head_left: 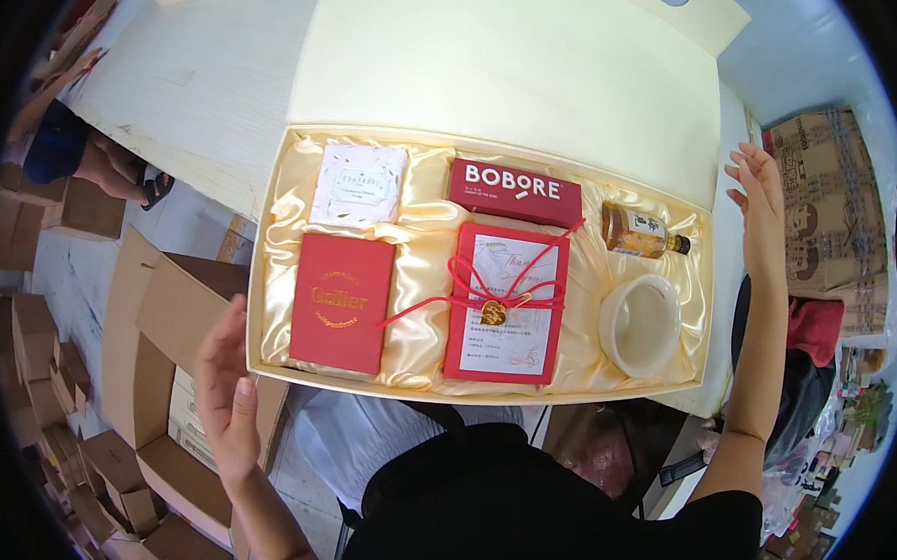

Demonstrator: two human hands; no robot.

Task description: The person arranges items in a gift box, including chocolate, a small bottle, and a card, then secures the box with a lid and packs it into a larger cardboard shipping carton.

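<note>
A cream gift box (491,400) lies open before me, its large lid (499,60) laid back. Yellow satin lines the inside. On its left sit a white patterned packet (359,185) and a red box with gold lettering (344,303). In the middle are a dark red carton (516,191) and a red packet with a printed card (508,352), tied with red cord and a gold seal. At right lie a small amber bottle (638,230) and a white cup (640,328). My left hand (230,395) is beside the left wall, contact unclear. My right hand (758,188) is raised beyond the right side, holding nothing.
The box rests on a white table (192,88), overhanging its near edge. An open cardboard carton (149,383) stands below left, among several brown boxes (115,475). Another person's legs (109,167) show at far left. A large brown printed package (829,218) stands at right.
</note>
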